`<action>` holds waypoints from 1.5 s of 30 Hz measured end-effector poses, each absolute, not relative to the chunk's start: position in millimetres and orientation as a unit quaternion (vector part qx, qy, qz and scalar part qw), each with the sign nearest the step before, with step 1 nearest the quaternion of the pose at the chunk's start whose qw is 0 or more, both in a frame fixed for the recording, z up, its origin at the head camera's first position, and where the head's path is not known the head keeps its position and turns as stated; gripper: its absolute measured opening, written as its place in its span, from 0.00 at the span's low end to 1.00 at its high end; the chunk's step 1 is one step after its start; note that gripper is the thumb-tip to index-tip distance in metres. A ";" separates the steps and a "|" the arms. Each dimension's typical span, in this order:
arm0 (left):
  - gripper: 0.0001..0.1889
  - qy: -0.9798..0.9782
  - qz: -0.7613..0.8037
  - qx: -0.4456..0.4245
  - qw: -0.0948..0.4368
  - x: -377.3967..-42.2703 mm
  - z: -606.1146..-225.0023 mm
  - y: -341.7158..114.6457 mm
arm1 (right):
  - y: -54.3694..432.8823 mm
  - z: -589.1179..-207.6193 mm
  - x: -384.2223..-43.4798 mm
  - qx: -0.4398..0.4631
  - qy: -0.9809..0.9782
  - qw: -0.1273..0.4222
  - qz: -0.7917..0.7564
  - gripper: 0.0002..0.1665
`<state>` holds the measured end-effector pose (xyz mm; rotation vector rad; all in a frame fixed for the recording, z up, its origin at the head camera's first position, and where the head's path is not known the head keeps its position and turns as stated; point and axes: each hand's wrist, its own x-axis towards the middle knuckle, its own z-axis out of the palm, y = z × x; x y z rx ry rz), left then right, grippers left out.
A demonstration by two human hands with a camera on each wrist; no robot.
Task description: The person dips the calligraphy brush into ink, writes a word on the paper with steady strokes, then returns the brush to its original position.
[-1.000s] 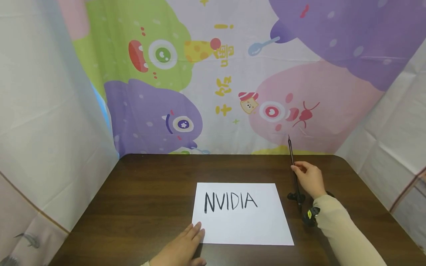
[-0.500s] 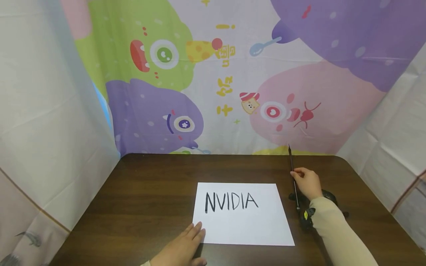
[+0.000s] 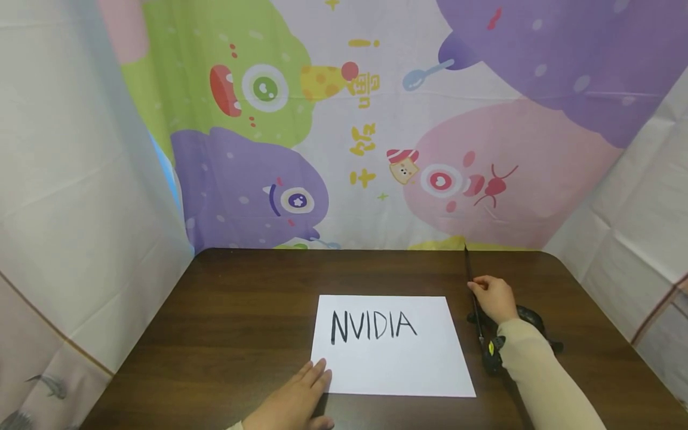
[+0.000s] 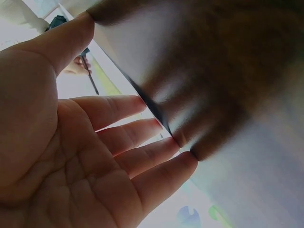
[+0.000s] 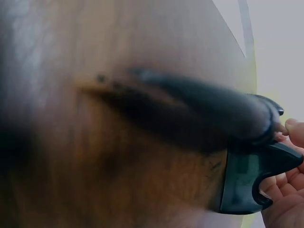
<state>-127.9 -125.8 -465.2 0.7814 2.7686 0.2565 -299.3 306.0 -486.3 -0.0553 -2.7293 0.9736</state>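
A thin dark brush (image 3: 475,307) is pinched between the thumb and fingers of my right hand (image 3: 493,297). Its pointed end faces the backdrop; its near end lies low over a black brush rest (image 5: 244,178), and contact between them cannot be told. The left wrist view also catches the brush (image 4: 91,78) beyond the paper. White paper (image 3: 398,364) lettered "NVIDIA" in black lies flat on the table. My left hand (image 3: 294,395) rests with extended fingers on its lower left edge. Blur in the right wrist view hides the brush's finer detail.
Dark brown wood makes up the table (image 3: 215,334). A black rounded object (image 3: 531,319) sits beyond my right wrist, partly covered by the sleeve. Behind the table hangs a cartoon-printed cloth (image 3: 344,215), and white cloth (image 3: 70,179) closes off the left side.
My right hand has moved down and slightly left, lowering the brush toward the table beside the black rest. My left hand and the paper keep their places.
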 end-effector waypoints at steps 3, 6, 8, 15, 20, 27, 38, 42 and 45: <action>0.41 0.951 0.085 0.270 0.124 -128.2 -465.9 -126.3 | 306.7 -486.6 -300.4 -0.017 -0.936 0.121 0.331 0.22; 0.41 0.951 0.085 0.270 0.124 -128.1 -466.3 -126.8 | 306.9 -487.3 -301.1 -0.018 -0.937 0.114 0.331 0.22; 0.41 0.951 0.087 0.272 0.122 -127.9 -466.6 -127.1 | 307.2 -487.7 -301.3 -0.017 -0.938 0.110 0.329 0.22; 0.41 0.950 0.088 0.275 0.121 -128.7 -467.7 -127.5 | 307.5 -489.1 -301.1 -0.026 -0.942 0.078 0.326 0.22; 0.41 0.950 0.086 0.274 0.122 -129.4 -467.3 -127.0 | 308.2 -488.3 -302.2 -0.033 -0.943 0.056 0.326 0.22; 0.41 0.950 0.083 0.281 0.111 -129.3 -466.5 -127.4 | 307.1 -484.7 -302.7 -0.040 -0.946 0.039 0.320 0.22; 0.41 0.948 0.094 0.279 0.118 -130.1 -469.0 -128.9 | 311.5 -487.3 -303.1 -0.041 -0.944 0.021 0.328 0.27; 0.41 0.947 0.098 0.280 0.121 -130.6 -469.3 -129.1 | 313.8 -483.3 -301.2 -0.039 -0.942 0.008 0.332 0.33; 0.41 0.947 0.102 0.275 0.129 -130.7 -469.3 -128.7 | 313.1 -475.9 -298.4 -0.032 -0.943 0.013 0.330 0.37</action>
